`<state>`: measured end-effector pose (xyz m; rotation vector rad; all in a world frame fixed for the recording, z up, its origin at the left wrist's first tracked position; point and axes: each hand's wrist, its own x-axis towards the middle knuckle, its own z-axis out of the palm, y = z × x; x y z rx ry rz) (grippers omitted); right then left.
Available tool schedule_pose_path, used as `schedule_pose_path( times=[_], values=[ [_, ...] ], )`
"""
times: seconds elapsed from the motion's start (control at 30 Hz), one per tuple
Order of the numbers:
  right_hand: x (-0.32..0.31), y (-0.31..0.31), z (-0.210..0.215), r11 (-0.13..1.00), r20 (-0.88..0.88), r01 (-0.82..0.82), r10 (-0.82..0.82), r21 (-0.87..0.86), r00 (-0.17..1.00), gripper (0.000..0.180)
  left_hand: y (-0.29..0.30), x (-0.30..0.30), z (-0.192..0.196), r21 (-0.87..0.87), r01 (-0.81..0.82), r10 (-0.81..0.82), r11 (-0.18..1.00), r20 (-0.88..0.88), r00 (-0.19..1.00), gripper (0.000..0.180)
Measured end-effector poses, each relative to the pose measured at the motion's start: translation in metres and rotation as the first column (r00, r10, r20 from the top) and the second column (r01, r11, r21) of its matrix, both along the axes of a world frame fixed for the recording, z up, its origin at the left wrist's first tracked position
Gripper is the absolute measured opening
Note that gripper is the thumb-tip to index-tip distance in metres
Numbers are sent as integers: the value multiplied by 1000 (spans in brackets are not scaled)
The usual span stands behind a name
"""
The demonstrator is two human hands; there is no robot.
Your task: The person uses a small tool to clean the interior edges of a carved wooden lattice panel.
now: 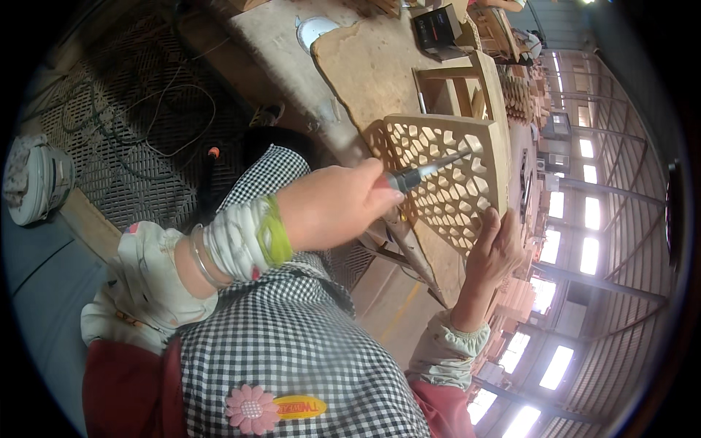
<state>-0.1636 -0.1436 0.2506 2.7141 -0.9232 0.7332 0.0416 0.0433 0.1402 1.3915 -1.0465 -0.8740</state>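
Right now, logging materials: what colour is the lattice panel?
Pale, unfinished wood lattice panel, clearest in the head view.

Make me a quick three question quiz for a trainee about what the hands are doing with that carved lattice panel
1. True or false: the left hand grips a slim metal-tipped hand tool.
2. Which hand steadies the pale wooden lattice panel with honeycomb cut-outs? A left, B right.
3. Fill in: the panel stands on a ___ workbench.

Key: 1 true. 2 B, the right hand rests on its lower edge. 3 wooden.
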Motion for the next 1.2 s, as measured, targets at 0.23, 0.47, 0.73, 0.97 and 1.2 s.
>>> schedule_pose_path(
  times=[0.23, 0.47, 0.73, 0.97, 1.2],
  values=[
    [23, 15, 4, 997, -55, -12, 8, -80, 998, 40, -5, -11, 19, -17, -304, 256, 952, 588, 767, 42],
    [21, 12, 5, 991, -105, 6, -20, -134, 994, 40, -23, -14, 22, -53, -350, 298, 935, 651, 698, 42],
    [18, 1, 9, 990, -90, 82, -92, -114, 992, 39, -30, -20, 22, -19, -378, 287, 926, 688, 667, 43],
    [17, -35, 58, 973, -248, 25, -83, -228, 965, 44, -35, -35, 27, -32, -420, 307, 907, 733, 607, 39],
    [73, -38, 73, 911, -498, -294, 119, -290, 859, 30, -38, -32, 8, -9, -451, 300, 893, 758, 579, 39]
  ],
)
